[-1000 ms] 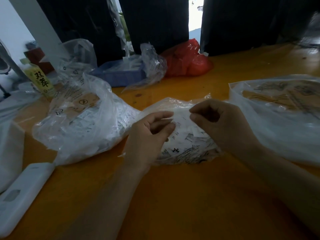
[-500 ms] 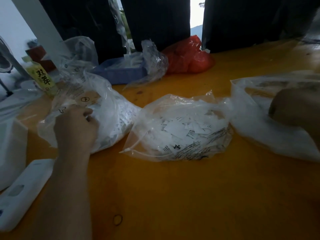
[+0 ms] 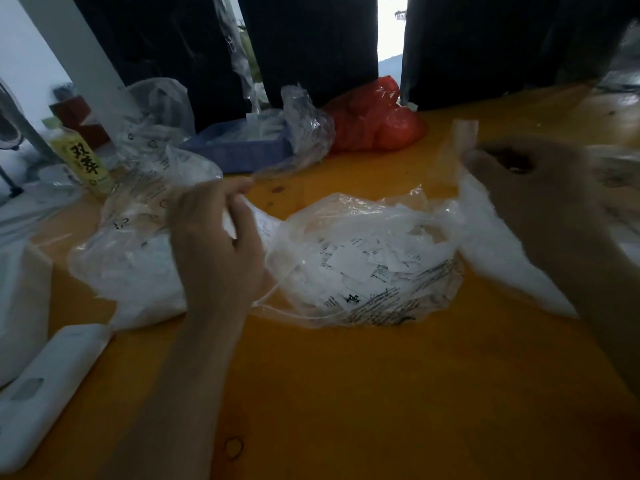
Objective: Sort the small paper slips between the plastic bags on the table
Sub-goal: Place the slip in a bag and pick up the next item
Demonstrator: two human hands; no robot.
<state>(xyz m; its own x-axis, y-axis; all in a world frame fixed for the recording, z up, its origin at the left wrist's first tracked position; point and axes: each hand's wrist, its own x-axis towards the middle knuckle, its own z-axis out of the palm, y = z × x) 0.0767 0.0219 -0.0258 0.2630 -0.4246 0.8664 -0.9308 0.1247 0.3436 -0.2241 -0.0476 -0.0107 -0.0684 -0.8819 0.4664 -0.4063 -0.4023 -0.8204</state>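
Note:
Three clear plastic bags lie on the orange table (image 3: 346, 393). The middle bag (image 3: 398, 306) holds several small printed paper slips (image 3: 349, 265). My left hand (image 3: 214, 244) hovers over the right side of the left bag (image 3: 128, 244), its fingers loosely curled, with thumb and forefinger slightly apart and nothing clearly between them. My right hand (image 3: 519, 188), blurred, is raised and curled round the rim of the right bag (image 3: 495, 258). A translucent flap (image 3: 464, 133) sticks up above that hand's fingers. The right bag's contents are hidden.
A white device (image 3: 45, 393) lies at the near left. Behind the bags stand a yellow-labelled bottle (image 3: 86, 164), a blue tray (image 3: 239, 150) under crumpled plastic, and a red bag (image 3: 374, 116). Dark curtains close off the back.
My left hand came back from deep in the left bag toward the middle. My right hand rose from the right bag, lifting its rim. One second ago, both hands were at the middle bag.

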